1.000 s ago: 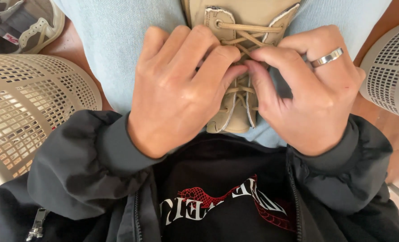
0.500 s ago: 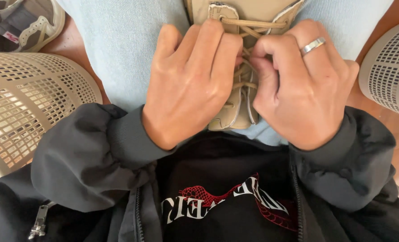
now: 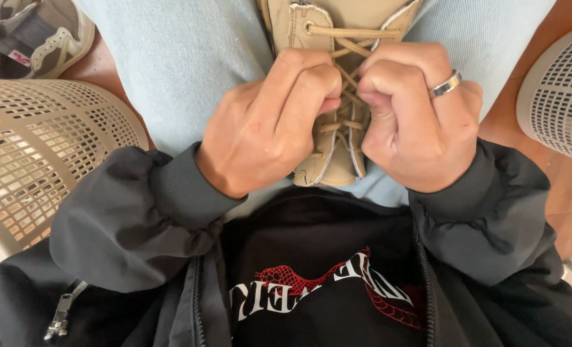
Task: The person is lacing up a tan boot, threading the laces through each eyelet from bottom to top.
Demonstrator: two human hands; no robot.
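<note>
**Both hands clenched on the laces of a tan boot**

The boot [image 3: 337, 96] rests on the person's lap, on light blue jeans [image 3: 189, 64], with its tongue end turned toward the body. Sitting there, it is close to the chest and directly under the head camera, so the laces [image 3: 349, 80] run straight up the middle between the two hands, within easy reach of both.

The left hand [image 3: 266, 122] is curled into a fist on the left side of the lacing, its fingertips tucked in against the laces. The right hand [image 3: 414, 115], wearing a silver ring [image 3: 445, 85], is clenched the same way on the right side. Each appears to pinch a strand, though the fingertips hide the exact grip. The knuckles of the two hands nearly meet over the lacing, which looks like a hold for pulling the cord tight from both sides at once.

The boot is pale tan, of soft-looking leather with lighter raw edges along the tongue and the flaps. Its laces are of matching tan cord, crossing in a ladder from the top pair of holes down toward the tongue's free end.

Black jacket sleeves [image 3: 125, 218] cover both wrists. A beige plastic lattice chair [image 3: 35, 160] stands to the left, another [image 3: 559, 96] to the right, and a grey and white sneaker [image 3: 35, 32] lies on the floor at upper left.
</note>
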